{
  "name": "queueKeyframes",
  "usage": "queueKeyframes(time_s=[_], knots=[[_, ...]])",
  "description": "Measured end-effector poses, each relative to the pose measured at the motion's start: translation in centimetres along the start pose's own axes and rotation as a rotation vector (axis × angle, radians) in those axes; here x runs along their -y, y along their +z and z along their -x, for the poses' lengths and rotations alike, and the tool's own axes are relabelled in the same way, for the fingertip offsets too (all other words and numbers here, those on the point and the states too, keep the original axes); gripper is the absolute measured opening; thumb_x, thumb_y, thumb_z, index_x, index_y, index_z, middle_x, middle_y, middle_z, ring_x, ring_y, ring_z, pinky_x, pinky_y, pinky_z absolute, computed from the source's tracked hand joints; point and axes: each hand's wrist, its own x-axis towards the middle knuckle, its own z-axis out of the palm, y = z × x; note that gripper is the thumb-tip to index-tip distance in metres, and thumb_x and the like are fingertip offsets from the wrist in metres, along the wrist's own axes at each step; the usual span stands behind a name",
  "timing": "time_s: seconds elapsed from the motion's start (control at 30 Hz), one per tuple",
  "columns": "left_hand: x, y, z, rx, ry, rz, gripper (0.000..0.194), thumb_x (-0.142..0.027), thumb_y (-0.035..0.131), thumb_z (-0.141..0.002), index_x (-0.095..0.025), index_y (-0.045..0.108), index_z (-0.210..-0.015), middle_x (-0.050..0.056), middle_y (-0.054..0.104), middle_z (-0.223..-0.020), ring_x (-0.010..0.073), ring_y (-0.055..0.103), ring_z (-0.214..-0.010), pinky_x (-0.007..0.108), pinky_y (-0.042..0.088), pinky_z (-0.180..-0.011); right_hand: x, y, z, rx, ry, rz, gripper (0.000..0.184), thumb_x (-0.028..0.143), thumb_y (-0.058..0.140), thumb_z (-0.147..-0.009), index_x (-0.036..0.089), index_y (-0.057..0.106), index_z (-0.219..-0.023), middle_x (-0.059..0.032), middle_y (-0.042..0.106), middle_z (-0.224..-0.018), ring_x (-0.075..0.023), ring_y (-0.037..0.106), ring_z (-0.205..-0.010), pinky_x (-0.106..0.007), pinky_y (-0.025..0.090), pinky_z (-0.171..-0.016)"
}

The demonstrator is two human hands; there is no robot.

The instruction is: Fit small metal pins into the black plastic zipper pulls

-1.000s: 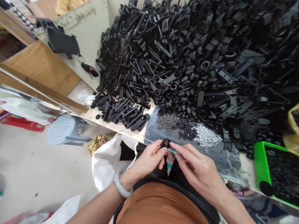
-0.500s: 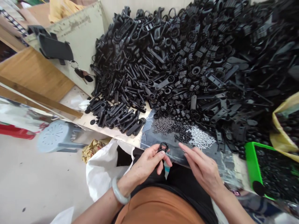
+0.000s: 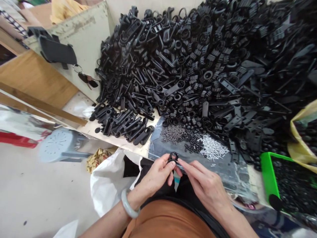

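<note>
My left hand (image 3: 158, 173) is closed around a black plastic part with a ring-shaped end (image 3: 174, 154), held up above the front edge of the bench. The rest of that part is hidden by the fingers. My right hand (image 3: 209, 181) reaches in from the right, thumb and fingertips pinched together against the ring's edge. Whatever is between those fingertips is too small to make out. Beyond the hands lie a heap of silver metal pins (image 3: 214, 147), small black pieces (image 3: 193, 144) and small grey pieces (image 3: 172, 134) on a dark sheet (image 3: 158, 150).
A big mound of black plastic parts (image 3: 170, 66) covers the back. Black handle-like parts (image 3: 123, 124) lie in rows at left. A green bin (image 3: 268, 175) and yellow bag (image 3: 297, 142) stand at right. A white sack (image 3: 104, 185) hangs below, near a stool (image 3: 58, 143).
My right hand has moved left to meet the ring-ended part in my left hand. Several silver pins are spread nearer the bench front. My left hand has barely moved.
</note>
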Motion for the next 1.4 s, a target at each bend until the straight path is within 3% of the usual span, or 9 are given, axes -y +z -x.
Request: queueKeyframes(time_s=[0.63,0.97,1.1,1.27,1.4], knots=[[0.3,0.4,0.0,-0.046,0.023,-0.08,0.029,-0.046,0.054,-0.099,-0.016,0.055,-0.1,0.003,0.068,-0.082,0.0038,0.044,-0.042,0.02,0.032,-0.046,1.7,-0.5,-0.8,0.007,-0.043,0.271,0.041,0.01,0.034,-0.106,0.017,0.07,-0.126,-0.0012,0.069,-0.081,-0.0111,0.069,-0.064,-0.022,0.046,-0.056],[1.1,0.6,-0.1,-0.088,0.053,-0.138,0.028,-0.047,0.049,-0.102,-0.019,0.052,-0.099,-0.002,0.061,-0.076,0.0048,0.042,-0.043,0.02,0.03,-0.044,3.1,0.2,-0.9,0.001,0.011,0.472,0.048,0.0,0.039,-0.093,0.019,0.072,-0.124,0.0012,0.067,-0.074,-0.0113,0.065,-0.05,-0.027,0.039,-0.045],[1.0,0.6,0.1,-0.114,0.059,-0.26,0.022,-0.043,0.045,-0.102,-0.021,0.051,-0.098,-0.005,0.056,-0.07,0.0079,0.042,-0.044,0.022,0.032,-0.046,4.2,0.3,-1.0,0.015,0.035,0.568,0.048,-0.005,0.047,-0.081,0.016,0.073,-0.117,-0.0011,0.071,-0.076,-0.0129,0.065,-0.051,-0.027,0.039,-0.043],[0.6,0.9,0.4,-0.205,0.184,-0.552,0.015,-0.031,0.047,-0.1,-0.022,0.058,-0.1,0.0,0.064,-0.075,0.0173,0.058,-0.067,0.029,0.043,-0.068,5.1,-0.1,-2.0,0.121,0.041,0.648,0.045,-0.005,0.06,-0.071,0.015,0.074,-0.108,-0.0031,0.073,-0.076,-0.0162,0.069,-0.055,-0.025,0.041,-0.043],[0.2,1.0,0.3,-0.213,0.18,-0.596,0.02,-0.03,0.05,-0.099,-0.023,0.063,-0.112,-0.001,0.062,-0.069,0.0182,0.055,-0.062,0.029,0.04,-0.063,4.8,-1.2,-1.7,0.18,0.09,0.587,0.049,-0.003,0.061,-0.07,0.02,0.074,-0.111,-0.0023,0.076,-0.08,-0.0145,0.069,-0.051,-0.023,0.043,-0.042]])
